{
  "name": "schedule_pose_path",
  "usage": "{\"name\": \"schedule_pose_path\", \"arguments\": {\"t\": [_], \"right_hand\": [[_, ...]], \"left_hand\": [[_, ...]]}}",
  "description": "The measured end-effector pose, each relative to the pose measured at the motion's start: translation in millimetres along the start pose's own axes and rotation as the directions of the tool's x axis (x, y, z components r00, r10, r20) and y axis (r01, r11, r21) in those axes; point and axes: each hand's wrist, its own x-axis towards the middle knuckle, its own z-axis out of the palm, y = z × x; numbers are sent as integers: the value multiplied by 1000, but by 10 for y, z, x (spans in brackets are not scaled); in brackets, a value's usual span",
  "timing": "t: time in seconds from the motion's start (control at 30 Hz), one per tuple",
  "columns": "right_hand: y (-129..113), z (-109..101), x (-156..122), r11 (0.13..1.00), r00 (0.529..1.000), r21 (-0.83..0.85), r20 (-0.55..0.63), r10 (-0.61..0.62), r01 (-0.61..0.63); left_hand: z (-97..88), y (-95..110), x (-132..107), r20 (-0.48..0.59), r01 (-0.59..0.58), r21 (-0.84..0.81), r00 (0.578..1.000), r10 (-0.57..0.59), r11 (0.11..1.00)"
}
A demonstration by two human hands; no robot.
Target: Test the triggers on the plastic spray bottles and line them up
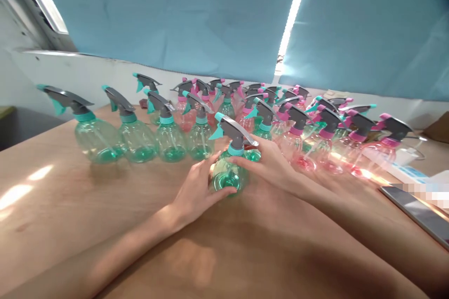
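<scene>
A green spray bottle (228,175) with a grey and teal trigger head stands on the wooden table (105,205), just in front of the rows of other bottles. My left hand (196,194) curls round its lower left side and base. My right hand (271,163) wraps its right side, fingers reaching to the neck under the trigger. Both hands grip this one bottle.
Several green spray bottles (136,138) stand in a row to the left. Pink ones (351,149) crowd the right and back. A grey flat object (417,212) lies at the right edge. A low white wall and blue curtains rise behind the table.
</scene>
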Motion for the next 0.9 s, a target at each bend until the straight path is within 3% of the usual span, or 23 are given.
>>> {"name": "schedule_pose_path", "arguments": {"t": [0.23,0.43,0.9], "right_hand": [[15,16,175,989,986,-24,-76,145,-147],[108,72,282,981,973,-22,-135,188,-192],[333,230,469,989,976,-92,-194,96,-116]], "left_hand": [[-13,-40,-80,-33,-34,21,999,35,999],[-46,34,-136,-55,-104,-20,993,103,994],[-55,57,-158,-18,-65,-36,998,64,997]]}}
